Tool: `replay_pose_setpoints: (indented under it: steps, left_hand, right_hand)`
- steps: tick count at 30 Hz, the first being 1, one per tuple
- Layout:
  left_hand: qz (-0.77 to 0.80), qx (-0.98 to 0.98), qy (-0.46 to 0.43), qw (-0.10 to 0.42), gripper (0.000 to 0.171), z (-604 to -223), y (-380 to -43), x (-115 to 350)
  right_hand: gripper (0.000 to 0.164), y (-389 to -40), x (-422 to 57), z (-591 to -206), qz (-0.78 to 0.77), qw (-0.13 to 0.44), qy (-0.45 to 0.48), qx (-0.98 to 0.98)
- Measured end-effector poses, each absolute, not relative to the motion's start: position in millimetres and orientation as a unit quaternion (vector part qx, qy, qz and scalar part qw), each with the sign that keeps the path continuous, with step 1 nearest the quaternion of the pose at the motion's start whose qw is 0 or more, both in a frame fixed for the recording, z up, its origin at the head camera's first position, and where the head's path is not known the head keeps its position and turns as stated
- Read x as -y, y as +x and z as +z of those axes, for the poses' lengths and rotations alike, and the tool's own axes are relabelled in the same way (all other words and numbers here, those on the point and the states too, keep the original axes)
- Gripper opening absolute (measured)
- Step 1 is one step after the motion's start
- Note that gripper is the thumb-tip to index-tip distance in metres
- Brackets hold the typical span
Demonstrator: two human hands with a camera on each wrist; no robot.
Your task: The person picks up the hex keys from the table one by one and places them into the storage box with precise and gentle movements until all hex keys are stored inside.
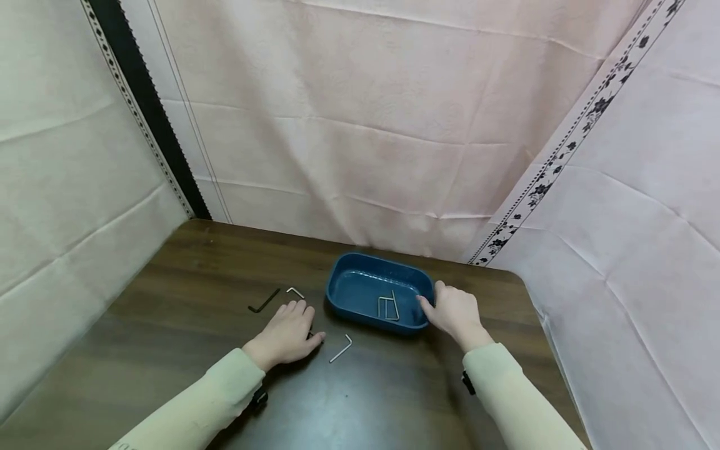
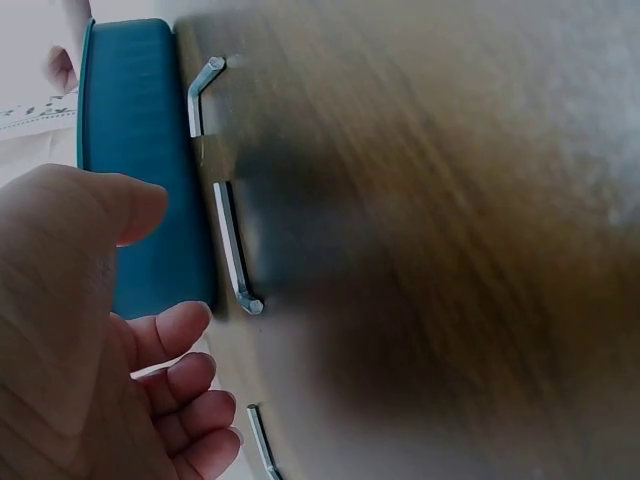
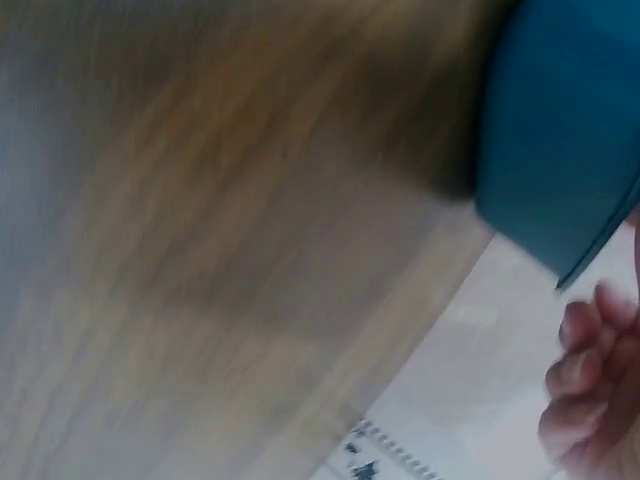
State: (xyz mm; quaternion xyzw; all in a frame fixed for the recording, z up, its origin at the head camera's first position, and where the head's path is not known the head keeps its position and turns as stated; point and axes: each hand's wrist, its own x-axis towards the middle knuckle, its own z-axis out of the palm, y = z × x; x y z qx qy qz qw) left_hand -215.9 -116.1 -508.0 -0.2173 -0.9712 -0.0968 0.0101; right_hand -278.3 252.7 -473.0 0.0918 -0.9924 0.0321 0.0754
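My left hand (image 1: 285,334) is low over the table with its fingers loosely bent and the thumb apart. In the left wrist view a silver Allen key (image 2: 232,250) lies on the wood just beyond the gap between thumb and forefinger. My right hand (image 1: 457,312) grips the right end of a blue tray (image 1: 354,315), thumb over the rim and fingers outside. Inside the tray lie several silver Allen keys (image 1: 388,307). Another silver Allen key (image 1: 340,349) is right of my left hand. Past its fingertips are a black Allen key (image 1: 264,301) and a small silver one (image 1: 295,292).
The tray stands toward the back of a brown wooden table (image 1: 185,331). Pale cloth (image 1: 360,125) hangs behind the table and along both sides, with a dark floral border (image 1: 540,187) at the right back corner.
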Motion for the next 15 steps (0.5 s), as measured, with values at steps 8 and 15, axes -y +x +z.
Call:
replay_pose_setpoints:
  steps: [8, 15]
  left_hand:
    - [-0.103, 0.974, -0.204, -0.002, 0.063, -508, -217, 114]
    - [-0.098, 0.972, -0.211, 0.010, 0.053, -511, -217, 116]
  right_hand:
    - [0.050, -297, -265, -475, 0.116, -0.004, 0.075, 0.990]
    - [0.042, -298, -256, -475, 0.162, -0.024, 0.042, 0.986]
